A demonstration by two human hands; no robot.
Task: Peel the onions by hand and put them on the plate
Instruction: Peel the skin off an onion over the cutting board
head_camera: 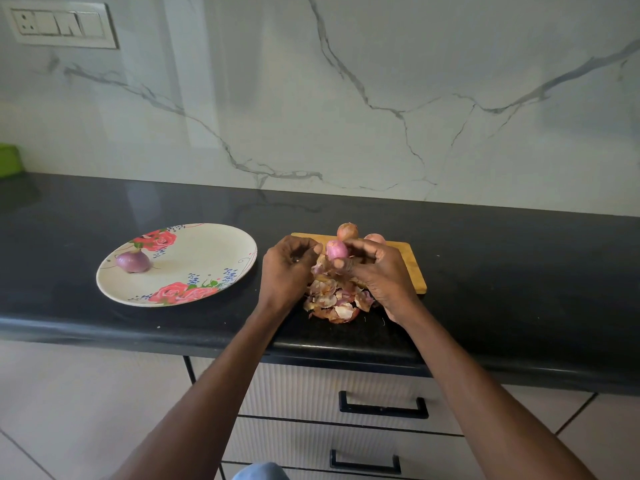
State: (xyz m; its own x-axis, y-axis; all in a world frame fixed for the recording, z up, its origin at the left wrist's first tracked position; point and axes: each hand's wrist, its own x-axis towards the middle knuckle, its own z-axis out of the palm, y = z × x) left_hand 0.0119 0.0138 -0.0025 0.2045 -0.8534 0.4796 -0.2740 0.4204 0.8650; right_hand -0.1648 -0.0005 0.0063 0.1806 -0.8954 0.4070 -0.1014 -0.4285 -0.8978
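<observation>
While a partly peeled onion (336, 250) is held up above the wooden cutting board (412, 268), it is gripped by the right hand (377, 271), whose fingers are curled around its lower part. Loose skin hangs down from this onion, between the two hands. The left hand (285, 268) is seen just beside the onion on its left, with the fingers bent toward the thumb; whether a piece of skin is pinched there cannot be told. Under the hands, a heap of dry onion peels (334, 301) is spread over the near edge of the board and onto the black countertop (519, 271). Two unpeeled onions (347, 231) are placed at the far side of the board, partly hidden by the hands. To the left, well apart from the board, a rose-patterned plate (194, 251) is laid on the countertop, and one peeled onion (133, 261) is lying on its left part.
</observation>
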